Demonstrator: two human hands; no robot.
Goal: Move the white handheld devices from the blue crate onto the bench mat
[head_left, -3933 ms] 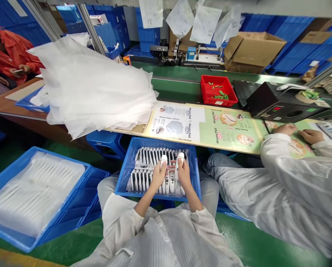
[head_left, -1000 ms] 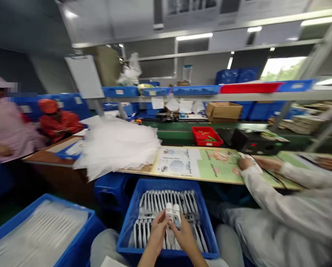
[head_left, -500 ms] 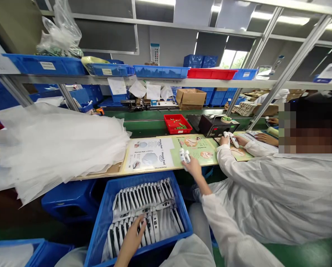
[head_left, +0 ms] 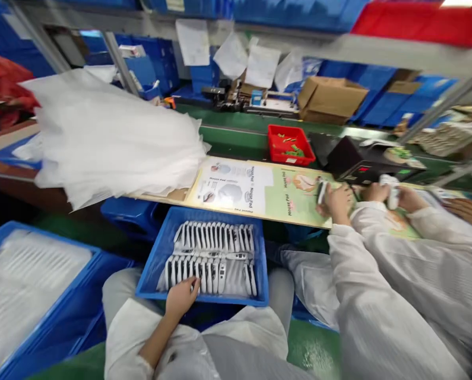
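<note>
A blue bin (head_left: 157, 264) rests on my lap, filled with two rows of white handheld devices (head_left: 214, 237). My left hand (head_left: 182, 296) is at the front row, its fingers curled onto one device. My right arm reaches out to the printed mat (head_left: 236, 187) on the table edge. My right hand (head_left: 338, 203) is closed there on a white device (head_left: 322, 191). Just to its right, a co-worker's hands (head_left: 396, 198) hold another white device.
A heap of white foam bags (head_left: 109, 137) covers the table's left. A red tray (head_left: 289, 143) and a black box (head_left: 358, 161) stand behind the mat. A blue crate (head_left: 26, 295) of bagged items lies at my left. The co-worker in a white coat (head_left: 430, 274) sits close on my right.
Both hands picked devices out of the bin. My right hand carried them up to the mat and then moved right, toward the co-worker. My left hand went back into the bin.
</note>
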